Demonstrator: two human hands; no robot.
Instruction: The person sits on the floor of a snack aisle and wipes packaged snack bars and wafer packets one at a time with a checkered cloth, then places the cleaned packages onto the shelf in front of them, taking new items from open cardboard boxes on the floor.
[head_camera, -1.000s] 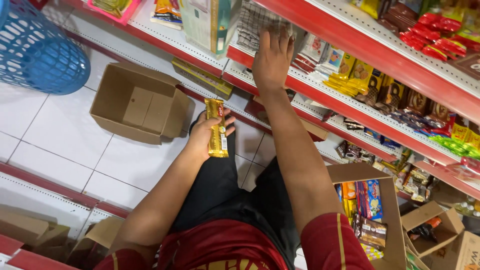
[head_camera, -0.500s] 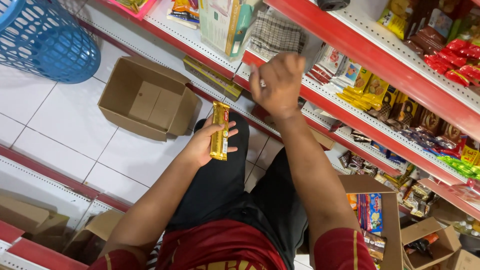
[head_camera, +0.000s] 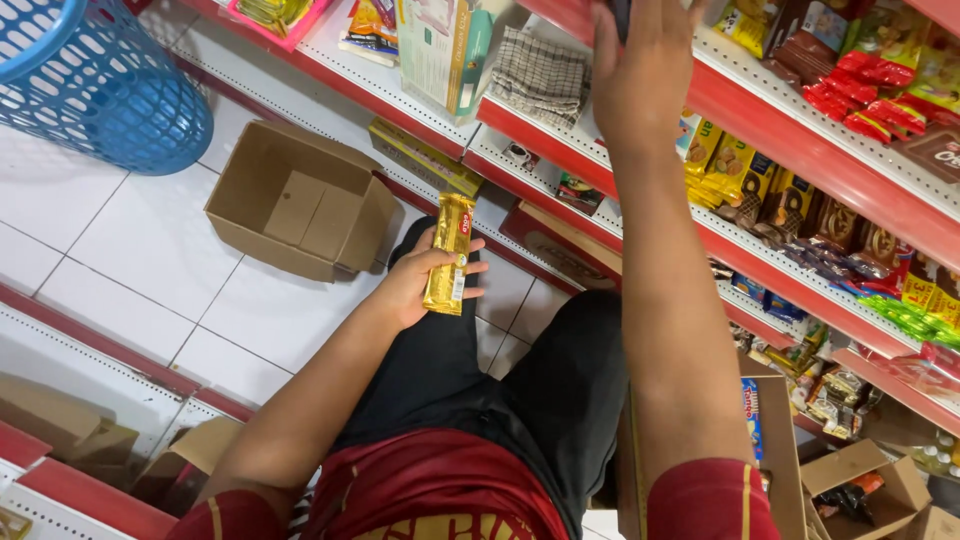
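Two hands busy, split jobs. My left hand (head_camera: 420, 285) has its fingers wrapped round a gold snack bar (head_camera: 449, 255), held upright over my lap, above the white tile floor (head_camera: 130, 260). My right hand (head_camera: 645, 70) is stretched up to the red shelf edge (head_camera: 790, 125) at the top of the view, fingertips on something dark there; only a sliver of it shows, so I can't tell whether I'm gripping or just touching

Looks like the stocking step: bar in hand, slot being sorted up top. Checked cloth (head_camera: 540, 70) lies on the shelf just left of my right wrist. Yellow snack packs (head_camera: 715, 165) sit on the next tier down. Open cardboard box (head_camera: 300, 205) lies on the floor near the bar, blue basket (head_camera: 105, 95) further left

Next move, I'd judge: a clear gap on the shelf, then bring the bar up without knocking the packs
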